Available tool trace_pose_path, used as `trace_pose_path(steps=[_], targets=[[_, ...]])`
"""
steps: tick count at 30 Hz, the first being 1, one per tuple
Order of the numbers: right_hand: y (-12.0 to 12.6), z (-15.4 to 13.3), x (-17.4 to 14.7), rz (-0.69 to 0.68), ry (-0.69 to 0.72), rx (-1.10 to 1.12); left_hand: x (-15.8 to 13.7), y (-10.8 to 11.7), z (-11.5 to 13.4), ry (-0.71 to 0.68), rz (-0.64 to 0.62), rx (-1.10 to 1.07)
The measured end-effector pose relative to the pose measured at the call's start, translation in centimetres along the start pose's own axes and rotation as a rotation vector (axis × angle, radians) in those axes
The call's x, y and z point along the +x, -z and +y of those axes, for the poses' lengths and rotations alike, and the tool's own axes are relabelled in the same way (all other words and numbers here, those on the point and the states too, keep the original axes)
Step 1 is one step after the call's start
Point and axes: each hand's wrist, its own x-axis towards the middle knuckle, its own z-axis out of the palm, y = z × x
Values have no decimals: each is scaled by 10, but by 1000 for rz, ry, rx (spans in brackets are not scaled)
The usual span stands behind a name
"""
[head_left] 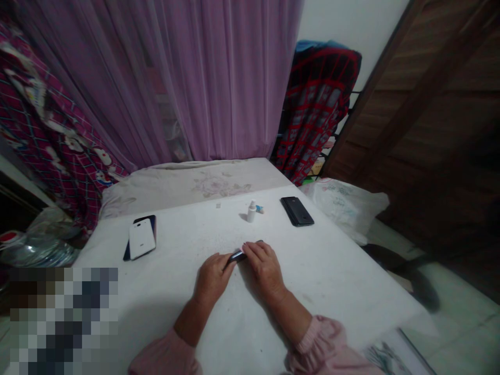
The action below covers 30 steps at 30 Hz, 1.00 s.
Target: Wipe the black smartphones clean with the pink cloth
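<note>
Between my two hands, low over the middle of the white table, is a dark phone [236,256], tilted so mostly its shiny edge shows. My left hand [213,278] is closed around its left end. At the other end, my right hand [265,265] lies over the phone with its fingers bent across it, hiding most of that side. Just beyond the hands stands a small white spray bottle [251,213]. Touching or close behind it lies a small blue and tan item [260,209], too small to name.
A white phone [142,239] rests on a darker phone at the table's left. Dark phones [297,211] lie stacked at the right. A tiny pale square [218,206] sits farther back. Beyond the table's right edge is a white plastic bag [344,203]; a large clear bottle [35,250] is left.
</note>
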Motion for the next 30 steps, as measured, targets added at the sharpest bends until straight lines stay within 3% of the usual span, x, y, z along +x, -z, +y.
trace_pose_path(steps=[8, 13, 22, 30], targets=[[-14, -30, 7, -44, 72, 60, 0, 0, -3, 59, -34, 47], [-9, -18, 6, -53, 84, 74, 0, 0, -3, 48, -42, 7], [-3, 37, 4, 37, -135, 45, 6, 0, -1, 40, -8, -60], [-13, 57, -17, 69, -526, 124, 9, -5, -19, 214, 13, -57]])
